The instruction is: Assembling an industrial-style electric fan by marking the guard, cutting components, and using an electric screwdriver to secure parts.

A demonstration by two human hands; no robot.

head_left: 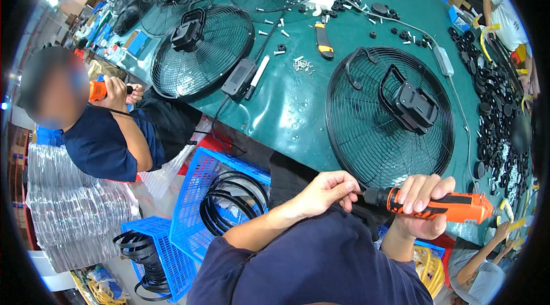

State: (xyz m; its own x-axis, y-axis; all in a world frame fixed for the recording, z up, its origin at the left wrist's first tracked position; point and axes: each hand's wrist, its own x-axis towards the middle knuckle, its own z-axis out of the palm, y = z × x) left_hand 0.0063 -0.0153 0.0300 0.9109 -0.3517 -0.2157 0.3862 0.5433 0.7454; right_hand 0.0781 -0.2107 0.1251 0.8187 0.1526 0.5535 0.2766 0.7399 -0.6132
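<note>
My right hand (423, 199) is wrapped round the body of an orange and black electric screwdriver (467, 207), held level close to my body with its bit pointing left. My left hand (327, 193) is closed in a pinch at the bit's tip; whatever small thing the fingers hold is hidden. Just beyond both hands, a round black fan guard (366, 133) lies on the green table (275, 110). A black bracket and motor housing (413, 107) sits on top of the guard, and a curved black handle (354, 67) lies at its far left edge.
A small pile of screws (302, 64) and an orange-black utility knife (323, 41) lie beyond the guard. Another fan (200, 53) rests to the left, near a co-worker (114, 139) holding an orange driver. Many black parts (498, 87) cover the right side. Blue crates (189, 207) stand below.
</note>
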